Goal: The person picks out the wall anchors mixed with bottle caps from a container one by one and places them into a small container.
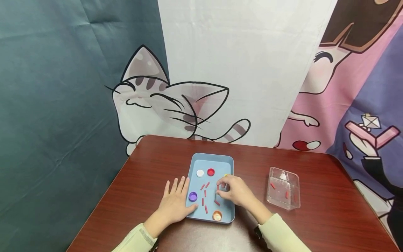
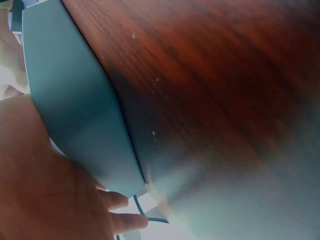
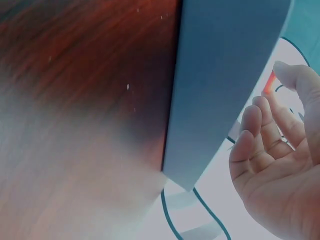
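Note:
A light blue tray (image 1: 217,161) lies on the table with several short red sticks (image 1: 205,193) scattered in it. My right hand (image 1: 237,190) is over its right side, pinching one red stick (image 3: 269,82) between thumb and index finger. At the left edge, my left hand (image 1: 174,203) rests with fingers spread and the thumb over the rim. Around the sticks sit round caps: a white cap (image 1: 200,173), a red cap (image 1: 210,172), a purple cap (image 1: 193,196) and an orange cap (image 1: 217,215). A yellow cap (image 1: 226,174) is partly hidden behind the right hand.
To the right stands a clear plastic box (image 1: 282,203) with a few red sticks (image 1: 273,186) in it. The brown table (image 1: 151,164) ends at the back against printed cloth hangings (image 1: 252,70).

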A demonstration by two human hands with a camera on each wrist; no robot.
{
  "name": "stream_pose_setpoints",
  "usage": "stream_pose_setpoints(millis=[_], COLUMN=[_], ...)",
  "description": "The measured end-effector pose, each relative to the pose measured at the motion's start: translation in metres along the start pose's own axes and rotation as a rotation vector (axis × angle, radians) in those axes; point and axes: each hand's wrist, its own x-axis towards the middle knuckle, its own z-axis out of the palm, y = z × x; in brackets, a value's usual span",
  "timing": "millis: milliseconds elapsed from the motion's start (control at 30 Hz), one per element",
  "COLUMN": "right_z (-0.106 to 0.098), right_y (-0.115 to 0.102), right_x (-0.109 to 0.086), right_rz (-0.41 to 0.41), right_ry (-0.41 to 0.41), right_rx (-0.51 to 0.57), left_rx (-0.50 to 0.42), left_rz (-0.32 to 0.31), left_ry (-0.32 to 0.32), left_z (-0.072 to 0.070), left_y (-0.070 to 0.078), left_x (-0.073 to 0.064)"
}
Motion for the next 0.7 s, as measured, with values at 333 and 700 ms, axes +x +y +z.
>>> stream_pose_setpoints(millis=[333, 700], right_z=[-0.019, -0.037], right_y=[0.005, 0.019], right_x=[-0.007, -0.014], right_rz=[0.054, 0.055], right_ry=[0.021, 0.058], right_rx=[0.041, 0.039], left_rx=[0.003, 0.004], left_rz=[0.000, 0.007], left_ry=[-0.013, -0.016], left_z=[-0.001, 0.001], left_y=[0.000, -0.001], left_x=[0.000, 0.000])
